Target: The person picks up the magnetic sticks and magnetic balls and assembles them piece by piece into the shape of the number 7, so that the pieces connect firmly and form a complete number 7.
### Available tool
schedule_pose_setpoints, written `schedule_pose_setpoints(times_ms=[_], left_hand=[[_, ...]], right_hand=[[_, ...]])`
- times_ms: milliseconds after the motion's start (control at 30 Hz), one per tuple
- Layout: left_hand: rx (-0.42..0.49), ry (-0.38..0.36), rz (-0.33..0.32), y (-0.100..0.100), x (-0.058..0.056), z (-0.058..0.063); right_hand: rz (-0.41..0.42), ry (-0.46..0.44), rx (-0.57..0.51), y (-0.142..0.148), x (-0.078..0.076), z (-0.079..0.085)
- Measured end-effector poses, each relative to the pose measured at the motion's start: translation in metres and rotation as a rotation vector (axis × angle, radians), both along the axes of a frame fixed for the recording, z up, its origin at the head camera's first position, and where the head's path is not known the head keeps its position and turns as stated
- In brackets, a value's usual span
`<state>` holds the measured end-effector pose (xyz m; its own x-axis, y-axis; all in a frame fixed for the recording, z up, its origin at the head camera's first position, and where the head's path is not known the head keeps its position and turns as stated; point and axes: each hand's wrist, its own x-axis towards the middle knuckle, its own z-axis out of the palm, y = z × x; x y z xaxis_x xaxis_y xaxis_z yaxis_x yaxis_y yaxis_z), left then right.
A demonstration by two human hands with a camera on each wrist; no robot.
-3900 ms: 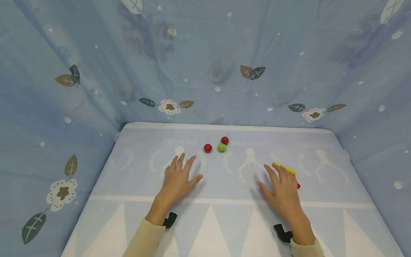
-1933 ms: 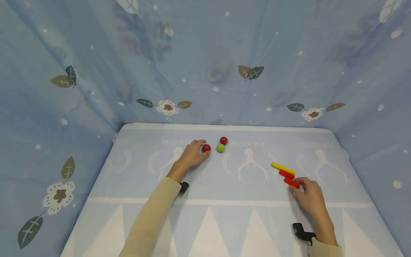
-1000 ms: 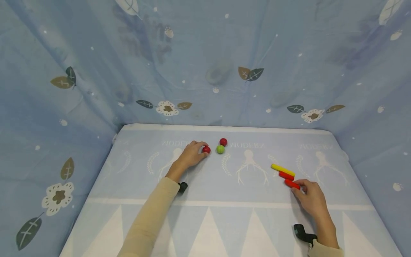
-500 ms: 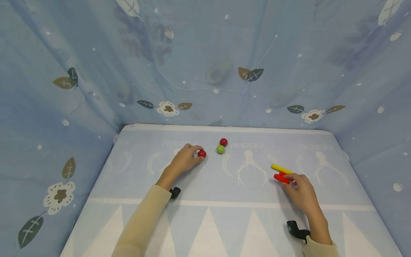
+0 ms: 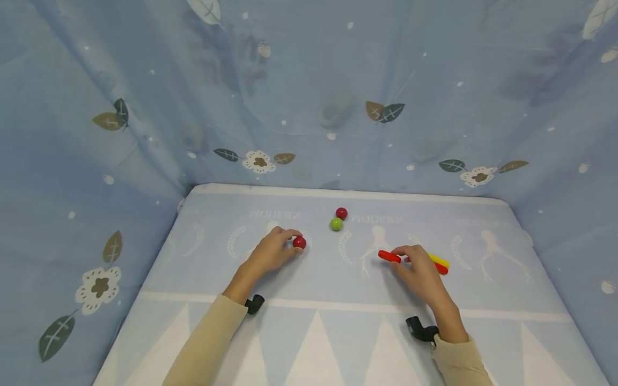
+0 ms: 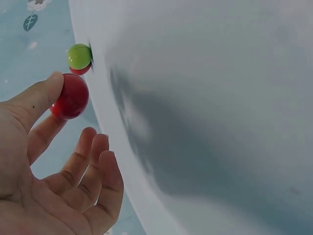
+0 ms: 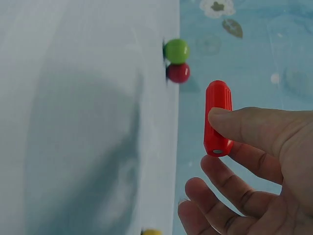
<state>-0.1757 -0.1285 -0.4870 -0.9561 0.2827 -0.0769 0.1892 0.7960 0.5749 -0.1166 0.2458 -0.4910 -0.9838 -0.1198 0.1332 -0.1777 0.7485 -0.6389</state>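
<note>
Between thumb and index finger, my left hand (image 5: 271,252) pinches a glossy red ball (image 6: 73,97); in the left wrist view its other fingers are loosely bent below. My right hand (image 5: 421,272) pinches a short red ribbed rod (image 7: 218,117) by its middle, with a small silvery spot at one end. In the head view, that red rod (image 5: 389,256) is left of a yellow rod (image 5: 438,260) and a second red rod (image 5: 441,268), both partly hidden behind the right hand. A green ball (image 5: 336,224) and another red ball (image 5: 341,213) sit together near the back.
A pale blue and white patterned cloth covers the table (image 5: 318,289). Blue curtain (image 5: 309,96) walls rise along the back and both sides. Black wrist-camera mounts (image 5: 422,329) hang beneath both forearms.
My left hand has taken the red ball away from the other balls, toward me and left. My right hand has picked up the nearer red rod and carried it left.
</note>
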Motion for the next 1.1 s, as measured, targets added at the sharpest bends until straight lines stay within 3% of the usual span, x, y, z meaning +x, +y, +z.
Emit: schedule_pose_setpoints(times_ms=[500,767,1100], left_hand=[[0.025,-0.035,-0.01,-0.021,0.021,-0.004],[0.066,-0.094,-0.027,-0.025,0.022,-0.005],[0.089,-0.107,-0.038,-0.03,0.019,-0.013]], right_hand=[[0.118,-0.026,-0.026,-0.048,-0.019,0.002],[0.184,-0.021,-0.057,-0.072,-0.035,-0.008],[0.251,-0.044,-0.08,-0.106,-0.048,-0.017]])
